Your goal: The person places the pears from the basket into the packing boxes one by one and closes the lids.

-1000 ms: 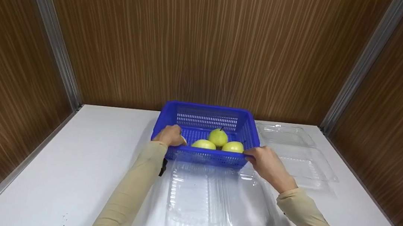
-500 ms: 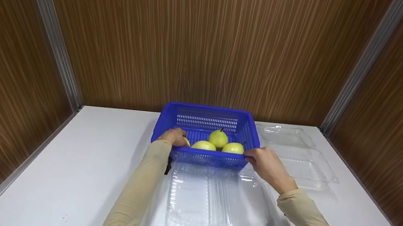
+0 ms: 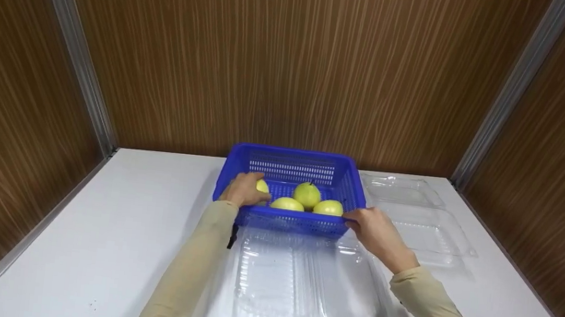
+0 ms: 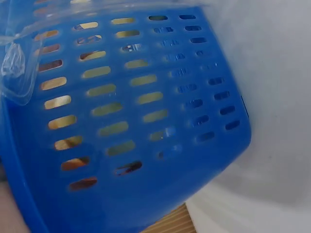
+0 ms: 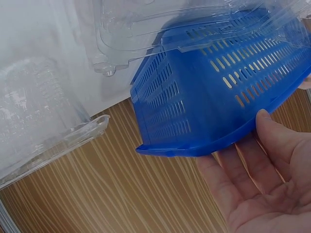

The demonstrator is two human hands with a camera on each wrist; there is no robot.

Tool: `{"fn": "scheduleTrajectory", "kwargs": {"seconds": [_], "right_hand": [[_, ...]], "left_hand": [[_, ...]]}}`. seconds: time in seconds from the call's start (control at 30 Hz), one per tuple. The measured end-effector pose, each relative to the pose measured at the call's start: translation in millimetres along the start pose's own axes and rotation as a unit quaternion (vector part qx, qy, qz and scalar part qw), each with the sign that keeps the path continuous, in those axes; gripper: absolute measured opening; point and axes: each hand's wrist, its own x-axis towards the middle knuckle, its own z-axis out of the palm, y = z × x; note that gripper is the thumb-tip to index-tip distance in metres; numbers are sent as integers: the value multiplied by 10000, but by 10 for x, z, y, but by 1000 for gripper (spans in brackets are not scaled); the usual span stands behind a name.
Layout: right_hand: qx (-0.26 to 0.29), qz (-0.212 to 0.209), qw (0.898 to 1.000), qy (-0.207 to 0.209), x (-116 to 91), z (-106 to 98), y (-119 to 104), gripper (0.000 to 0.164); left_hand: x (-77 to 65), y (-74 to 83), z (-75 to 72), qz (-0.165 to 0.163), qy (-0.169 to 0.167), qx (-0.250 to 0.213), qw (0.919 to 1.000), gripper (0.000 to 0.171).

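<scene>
A blue plastic basket (image 3: 298, 152) with slotted walls stands against the back panel. Three yellow-green pears show inside it: a stemmed pear (image 3: 306, 195), a left front pear (image 3: 286, 203) and a right front pear (image 3: 329, 207). My left hand (image 3: 244, 189) reaches over the basket's front left corner, thumb and fingers around another pear (image 3: 262, 186), which is partly hidden. In the left wrist view, the slotted wall (image 4: 121, 104) covers most of that hand. My right hand (image 3: 375, 235) pinches the front right rim, its thumb (image 5: 265, 116) outside and its fingers inside the basket.
A clear plastic clamshell container (image 3: 353, 286) lies unfolded in front of the basket, overlapping its front wall in view. More clear containers (image 3: 425, 228) lie to the right. Wood-grain panels (image 3: 292, 65) enclose the white table (image 3: 113, 224) at the back and sides.
My left hand has shifted slightly right within the basket's left corner and turned, so its thumb and more of its pear now show. The right hand keeps its hold on the rim.
</scene>
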Motion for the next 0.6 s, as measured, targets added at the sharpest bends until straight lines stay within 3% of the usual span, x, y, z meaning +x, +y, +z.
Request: {"fn": "scheduleTrajectory", "kwargs": {"seconds": [0.3, 0.6], "right_hand": [[12, 42, 10000, -51, -4, -3, 29, 9], [9, 14, 10000, -39, 22, 18, 24, 17]], "left_hand": [[-22, 30, -36, 393, 525, -261, 9975, 69], [-133, 22, -98, 749, 1031, -498, 9906, 79]]}}
